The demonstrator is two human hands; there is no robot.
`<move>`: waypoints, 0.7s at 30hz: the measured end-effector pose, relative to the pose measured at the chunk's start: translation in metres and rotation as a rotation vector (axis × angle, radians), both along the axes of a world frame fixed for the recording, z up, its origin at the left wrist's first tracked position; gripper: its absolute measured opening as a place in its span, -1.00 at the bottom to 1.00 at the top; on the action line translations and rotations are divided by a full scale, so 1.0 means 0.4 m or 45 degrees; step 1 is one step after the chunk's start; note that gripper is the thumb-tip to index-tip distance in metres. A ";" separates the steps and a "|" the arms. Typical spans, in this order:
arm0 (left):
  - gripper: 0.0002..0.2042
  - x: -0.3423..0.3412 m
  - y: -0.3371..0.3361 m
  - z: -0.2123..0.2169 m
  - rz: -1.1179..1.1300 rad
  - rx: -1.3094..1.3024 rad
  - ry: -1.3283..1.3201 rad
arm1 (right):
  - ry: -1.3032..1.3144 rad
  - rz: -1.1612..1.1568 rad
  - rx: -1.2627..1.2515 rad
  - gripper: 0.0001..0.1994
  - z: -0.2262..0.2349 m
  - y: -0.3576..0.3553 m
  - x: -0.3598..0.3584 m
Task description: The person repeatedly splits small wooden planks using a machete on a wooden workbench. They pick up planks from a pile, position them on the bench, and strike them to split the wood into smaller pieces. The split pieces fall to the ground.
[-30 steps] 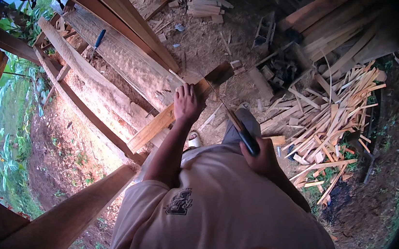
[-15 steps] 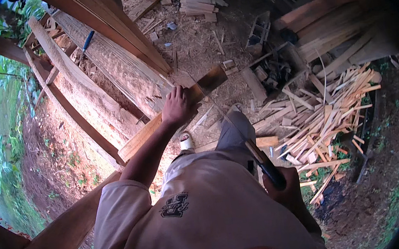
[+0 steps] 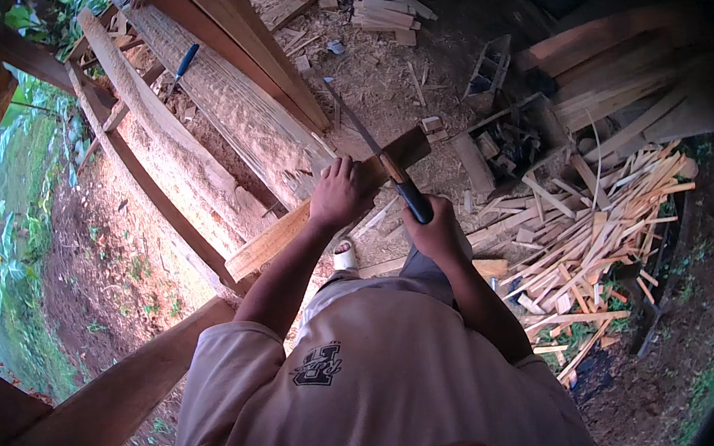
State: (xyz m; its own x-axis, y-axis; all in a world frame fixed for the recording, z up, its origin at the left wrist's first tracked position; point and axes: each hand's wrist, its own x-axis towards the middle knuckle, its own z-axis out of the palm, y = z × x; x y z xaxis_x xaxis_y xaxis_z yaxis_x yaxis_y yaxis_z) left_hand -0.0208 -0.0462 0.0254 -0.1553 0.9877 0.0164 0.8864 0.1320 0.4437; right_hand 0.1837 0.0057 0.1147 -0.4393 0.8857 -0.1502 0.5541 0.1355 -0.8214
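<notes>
A wooden board (image 3: 275, 233) lies slantwise in front of me, its far right end resting past my raised knee. My left hand (image 3: 343, 193) grips it from above, fingers bent over the far edge. In my right hand (image 3: 437, 234) is the dark handle of a handsaw (image 3: 359, 124). The saw's narrow blade crosses the board just right of my left hand, its tip pointing away from me. Whether its teeth touch the wood I cannot tell. The fingers of my right hand are closed round the handle.
A heap of wood offcuts (image 3: 589, 238) covers the ground at the right. Long sawdust-covered planks (image 3: 232, 105) lie at the left, one bearing a blue-handled tool (image 3: 188, 60). A wooden post (image 3: 239, 48) stands ahead. Beyond my knee is a box of dark scraps (image 3: 509, 142).
My right hand has pushed the saw forward, from beside my hip up close to the board. My left hand keeps its hold on the board. The whole view has shifted slightly.
</notes>
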 end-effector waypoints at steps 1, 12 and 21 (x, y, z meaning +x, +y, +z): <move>-0.29 0.003 -0.001 0.005 0.002 -0.022 0.013 | -0.008 0.009 0.041 -0.74 -0.019 -0.011 0.012; -0.28 0.010 0.001 0.004 0.049 0.010 0.070 | -0.251 -0.064 -0.155 -0.70 0.391 -0.199 0.310; -0.29 -0.001 -0.006 0.005 -0.060 0.059 0.083 | -0.146 -0.003 0.085 -0.65 0.167 -0.079 0.169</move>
State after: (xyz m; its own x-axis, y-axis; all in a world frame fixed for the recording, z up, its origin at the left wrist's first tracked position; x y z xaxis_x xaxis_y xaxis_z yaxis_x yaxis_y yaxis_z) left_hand -0.0210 -0.0484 0.0272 -0.1058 0.9918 0.0711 0.9184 0.0700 0.3894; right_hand 0.2513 -0.0260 0.1817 -0.4209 0.8962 -0.1400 0.6440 0.1866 -0.7419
